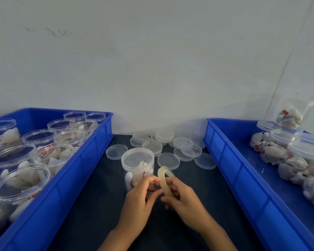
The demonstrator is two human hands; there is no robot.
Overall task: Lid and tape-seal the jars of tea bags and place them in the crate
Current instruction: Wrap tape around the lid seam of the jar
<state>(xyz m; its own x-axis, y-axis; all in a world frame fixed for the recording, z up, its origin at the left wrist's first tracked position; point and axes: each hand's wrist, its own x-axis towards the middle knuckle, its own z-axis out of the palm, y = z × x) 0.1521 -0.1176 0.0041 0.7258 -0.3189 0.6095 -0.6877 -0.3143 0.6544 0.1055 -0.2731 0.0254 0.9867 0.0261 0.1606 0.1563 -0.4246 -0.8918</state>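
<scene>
Dark tabletop point(101, 205) between blue crates: my right hand point(181, 198) grips the tape roll point(164, 180), left hand point(140, 198) pinching its edge; lidded jar point(137, 161) at 12 o'clock.

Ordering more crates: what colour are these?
Both crates are solid blue, per the head view.

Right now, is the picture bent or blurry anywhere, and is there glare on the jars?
Head view: wide-angle bending curves the left crate and right crate outward; lighting is flat and bluish with faint shadows; soft highlights glint on the open jars; the hands and tape roll look slightly soft.
</scene>
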